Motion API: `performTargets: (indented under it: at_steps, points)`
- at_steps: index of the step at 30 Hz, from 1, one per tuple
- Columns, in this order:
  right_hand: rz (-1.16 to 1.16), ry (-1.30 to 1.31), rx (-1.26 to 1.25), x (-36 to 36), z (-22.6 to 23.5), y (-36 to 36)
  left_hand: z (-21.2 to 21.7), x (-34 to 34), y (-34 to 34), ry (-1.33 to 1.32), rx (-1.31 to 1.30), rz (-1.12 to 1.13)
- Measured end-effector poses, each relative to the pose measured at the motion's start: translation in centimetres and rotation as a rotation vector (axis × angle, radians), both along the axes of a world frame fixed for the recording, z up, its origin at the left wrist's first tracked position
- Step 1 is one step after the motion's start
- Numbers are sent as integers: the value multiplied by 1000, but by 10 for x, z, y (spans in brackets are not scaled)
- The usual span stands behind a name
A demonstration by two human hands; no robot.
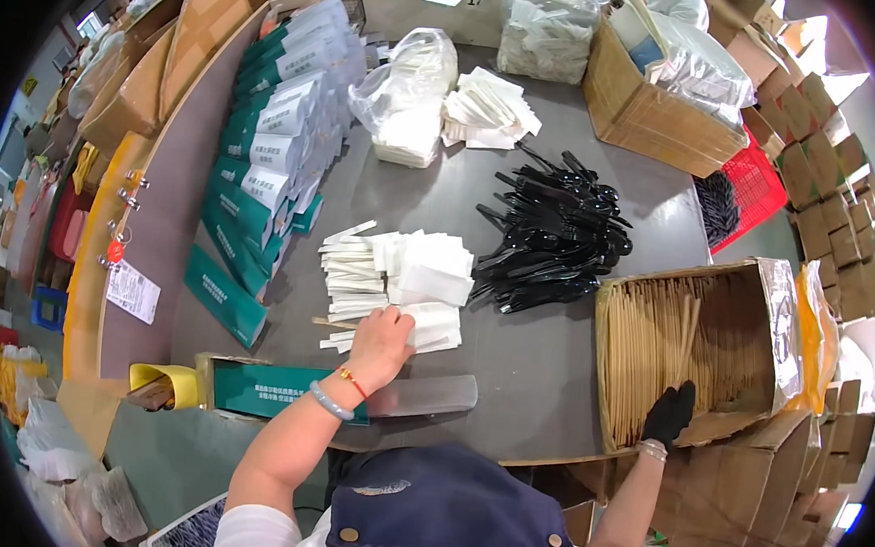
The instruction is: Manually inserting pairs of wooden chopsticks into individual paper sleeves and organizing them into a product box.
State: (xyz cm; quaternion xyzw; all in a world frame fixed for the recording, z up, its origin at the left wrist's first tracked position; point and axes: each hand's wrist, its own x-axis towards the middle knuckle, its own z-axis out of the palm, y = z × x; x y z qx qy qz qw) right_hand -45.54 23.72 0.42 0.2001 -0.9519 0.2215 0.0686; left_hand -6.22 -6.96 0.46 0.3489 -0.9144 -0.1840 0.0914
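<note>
Bare, with a red cord and a pale bangle at the wrist, my left hand (381,348) rests at the near edge of a pile of flat white paper packets (422,273). Its fingers are bent and closed on a packet there, partly hidden under the hand. My right hand (667,416), in a black glove, reaches into an open cardboard box (782,335) of thin wooden chopsticks (643,346). Its fingers close on a few chopsticks (690,324) that slant above the others. Between the hands, farther back, lies a heap of black plastic spoons (555,236).
Green and white printed pouches (263,178) are stacked along the left wall. Before me lie a green pouch box (270,389) and a clear plastic sleeve (430,393). Bagged white packets (408,101) and a carton (659,97) stand farther back. A red basket (753,193) is beyond the right edge.
</note>
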Motion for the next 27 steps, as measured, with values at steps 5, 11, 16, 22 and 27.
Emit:
performTargets:
  at_steps: [5, 11, 16, 22, 27]
  points:
    - [493, -75, -127, 63, 15, -101, 5, 1, 0, 60, 7, -66]
    - [799, 23, -53, 67, 25, -195, 8, 2, 2, 60, 157, -38]
    - [867, 78, 281, 67, 23, -204, 16, 16, 6, 146, 297, 20]
    - [970, -64, 183, 93, 20, -182, 58, 27, 15, 160, 837, -6]
    - [958, -149, 155, 101, 35, -180, 27, 37, 37, 101, 161, -237]
